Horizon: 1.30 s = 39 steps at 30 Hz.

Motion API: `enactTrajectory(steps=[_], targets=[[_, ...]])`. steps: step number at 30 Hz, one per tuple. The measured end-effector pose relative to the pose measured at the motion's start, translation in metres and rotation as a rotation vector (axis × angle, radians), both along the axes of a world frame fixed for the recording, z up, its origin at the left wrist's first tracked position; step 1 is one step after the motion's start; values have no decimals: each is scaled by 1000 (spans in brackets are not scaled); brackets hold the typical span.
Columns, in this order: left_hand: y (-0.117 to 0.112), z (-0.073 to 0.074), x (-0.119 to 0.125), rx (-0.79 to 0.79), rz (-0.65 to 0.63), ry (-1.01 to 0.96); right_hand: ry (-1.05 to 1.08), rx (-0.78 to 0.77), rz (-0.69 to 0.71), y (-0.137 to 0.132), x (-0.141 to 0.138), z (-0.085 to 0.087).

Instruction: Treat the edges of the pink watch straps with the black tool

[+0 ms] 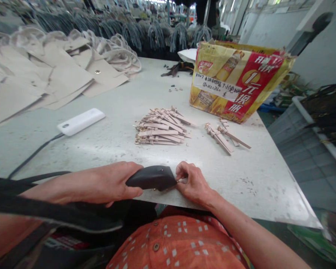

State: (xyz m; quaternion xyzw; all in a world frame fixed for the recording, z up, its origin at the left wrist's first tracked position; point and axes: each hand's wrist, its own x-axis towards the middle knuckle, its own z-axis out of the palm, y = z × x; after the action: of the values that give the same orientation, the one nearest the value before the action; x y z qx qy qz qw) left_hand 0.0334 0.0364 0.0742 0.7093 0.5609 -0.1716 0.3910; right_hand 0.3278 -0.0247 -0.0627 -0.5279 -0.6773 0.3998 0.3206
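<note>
Single head-worn view, above the orange shirt [182, 244] at lower centre, facing forward and down, left hand [121, 182] and right hand [194, 185] close below mid-frame, surface [120, 149] receding toward distant workshop [156, 13] at top

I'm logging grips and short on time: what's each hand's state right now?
Left hand: closed around the black handheld tool.
Right hand: closed, pinching a small pale piece at the tool's front end.

Decent lane between the white gadget [82, 121] and strap pile [158, 132]; box [226, 80] blocks far right, beige pieces [65, 76] crowd far left.
</note>
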Motion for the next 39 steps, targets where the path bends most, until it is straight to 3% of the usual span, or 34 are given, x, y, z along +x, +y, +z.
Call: enactTrajectory(steps=[4, 9, 13, 17, 26, 34, 39], targets=[[-1, -6, 1, -37, -3, -43, 6, 12, -24, 1, 1, -4], [-20, -11, -1, 1, 41, -100, -2, 22, -39, 0, 1, -4], [-35, -11, -21, 61, 81, -49, -46, 43, -9, 1, 3, -3], [-47, -12, -39, 177, 29, 31, -84, 84, 23, 2, 4, -4], [-51, -26, -20, 286, -9, -7, -118, 149, 88, 5, 6, -12], [-59, -29, -39, 293, -15, 64, -115, 208, 166, 7, 15, -17], [-58, -39, -31, 335, -53, 3, -114, 194, 228, 12, 22, -14]])
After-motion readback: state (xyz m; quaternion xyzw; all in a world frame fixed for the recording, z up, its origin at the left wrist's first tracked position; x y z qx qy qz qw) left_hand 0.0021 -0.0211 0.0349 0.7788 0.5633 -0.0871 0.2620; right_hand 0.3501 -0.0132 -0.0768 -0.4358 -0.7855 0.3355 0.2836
